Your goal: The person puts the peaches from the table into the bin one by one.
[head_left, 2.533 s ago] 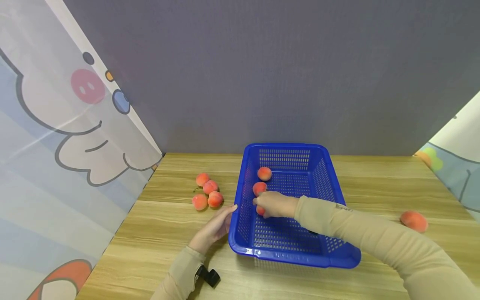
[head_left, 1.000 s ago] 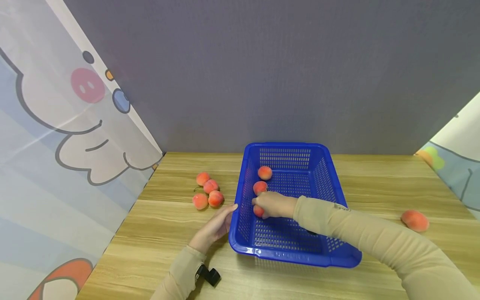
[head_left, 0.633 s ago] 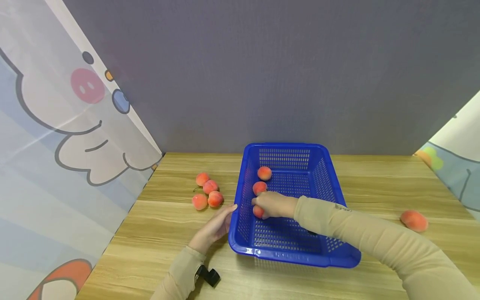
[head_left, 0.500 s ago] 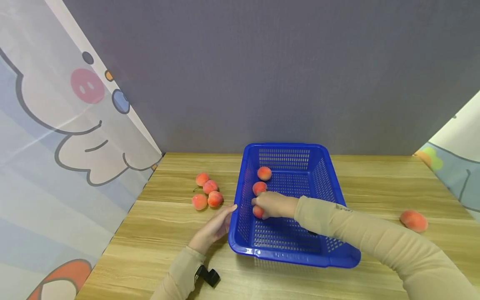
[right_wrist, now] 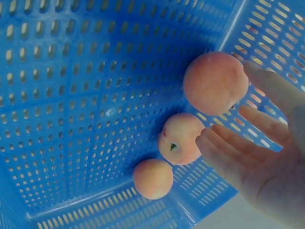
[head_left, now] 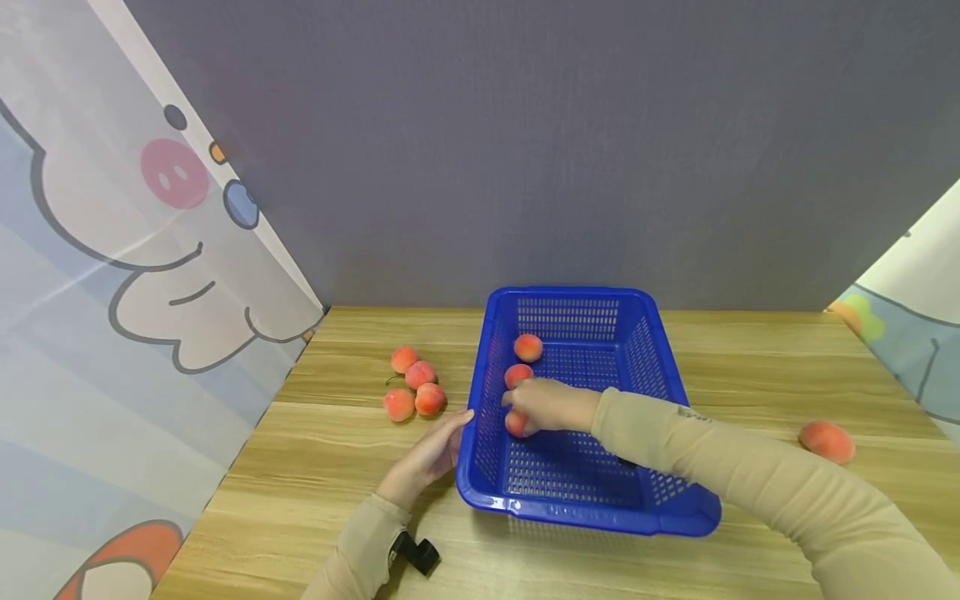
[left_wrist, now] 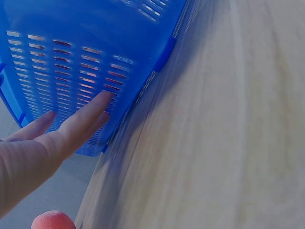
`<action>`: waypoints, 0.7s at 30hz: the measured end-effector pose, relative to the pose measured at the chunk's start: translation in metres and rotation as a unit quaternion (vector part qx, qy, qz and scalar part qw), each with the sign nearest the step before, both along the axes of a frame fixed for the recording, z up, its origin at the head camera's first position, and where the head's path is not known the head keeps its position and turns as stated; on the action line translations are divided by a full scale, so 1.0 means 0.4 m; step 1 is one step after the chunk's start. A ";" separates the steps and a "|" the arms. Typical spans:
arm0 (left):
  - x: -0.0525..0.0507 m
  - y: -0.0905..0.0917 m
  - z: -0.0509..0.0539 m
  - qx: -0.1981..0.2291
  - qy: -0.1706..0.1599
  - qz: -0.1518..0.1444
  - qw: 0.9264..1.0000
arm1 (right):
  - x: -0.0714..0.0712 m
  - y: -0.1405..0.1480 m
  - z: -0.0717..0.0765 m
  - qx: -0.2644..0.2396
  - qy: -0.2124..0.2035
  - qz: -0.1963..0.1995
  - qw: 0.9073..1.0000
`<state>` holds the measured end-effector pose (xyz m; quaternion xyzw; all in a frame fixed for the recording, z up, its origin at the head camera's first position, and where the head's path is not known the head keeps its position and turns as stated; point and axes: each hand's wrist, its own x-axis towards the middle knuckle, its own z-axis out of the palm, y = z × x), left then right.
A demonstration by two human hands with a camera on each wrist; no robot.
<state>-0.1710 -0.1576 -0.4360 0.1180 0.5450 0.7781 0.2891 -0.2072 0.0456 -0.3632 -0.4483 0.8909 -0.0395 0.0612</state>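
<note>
Nudge from right hand (head_left: pixel 551 405), fingers loosely spread, risked rolling nearest peach (head_left: pixel 515 423) toward 12 o'clock; left hand (head_left: pixel 429 457), fingers straight, touched basket (head_left: pixel 585 522).

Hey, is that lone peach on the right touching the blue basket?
Apart: the head view shows wooden tabletop between the lone peach and blue basket.

Basket (head_left: pixel 588 518) lower centre on the table (head_left: pixel 322 450), three peaches (head_left: pixel 519 375) lined along its left wall, right hand (head_left: pixel 551 404) at the nearest, left hand (head_left: pixel 426 456) outside that wall, four peaches (head_left: pixel 421 375) farther left, lone peach (head_left: pixel 827 442) lower right, screen (head_left: pixel 570 150) behind.
</note>
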 end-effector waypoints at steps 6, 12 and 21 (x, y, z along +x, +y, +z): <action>-0.001 -0.001 -0.004 -0.001 -0.005 0.003 1.000 | -0.002 0.006 0.026 -0.003 -0.031 -0.021 0.999; 0.000 0.000 -0.005 -0.002 -0.002 0.003 1.000 | 0.001 0.026 0.066 -0.021 -0.023 -0.029 0.999; 0.000 -0.002 0.004 -0.016 -0.008 -0.003 1.000 | -0.014 0.070 0.120 -0.044 -0.017 -0.048 0.998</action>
